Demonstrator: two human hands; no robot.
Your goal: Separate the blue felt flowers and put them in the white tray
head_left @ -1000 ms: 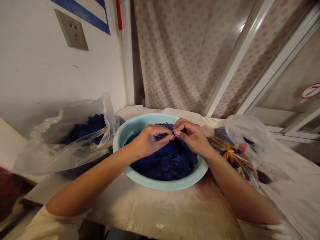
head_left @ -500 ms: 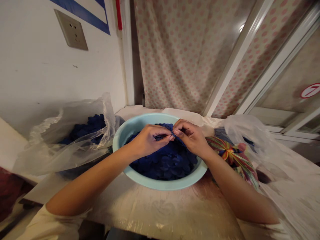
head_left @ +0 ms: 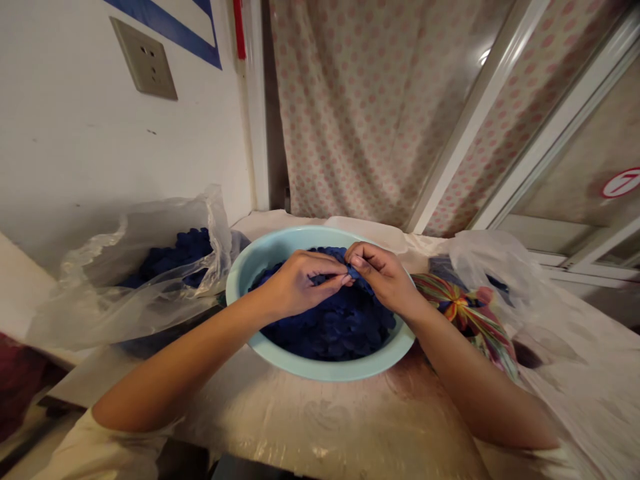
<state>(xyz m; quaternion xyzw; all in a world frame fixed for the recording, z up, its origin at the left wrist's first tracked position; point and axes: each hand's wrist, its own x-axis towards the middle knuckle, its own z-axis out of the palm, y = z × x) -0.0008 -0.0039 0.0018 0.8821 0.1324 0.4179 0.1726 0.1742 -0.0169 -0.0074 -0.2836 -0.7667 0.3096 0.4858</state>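
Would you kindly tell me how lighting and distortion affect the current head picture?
Head view: a bright glint beside the slanting white frame; head view: the wall socket looks skewed, probably by lens distortion; head view: dark blue pieces in the basin blend together.

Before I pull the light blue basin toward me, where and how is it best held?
Probably pinch the basin's near rim, approaching from the front: this curved lip is uncovered there, while blue pieces are heaped inside and forearms cross both sides.
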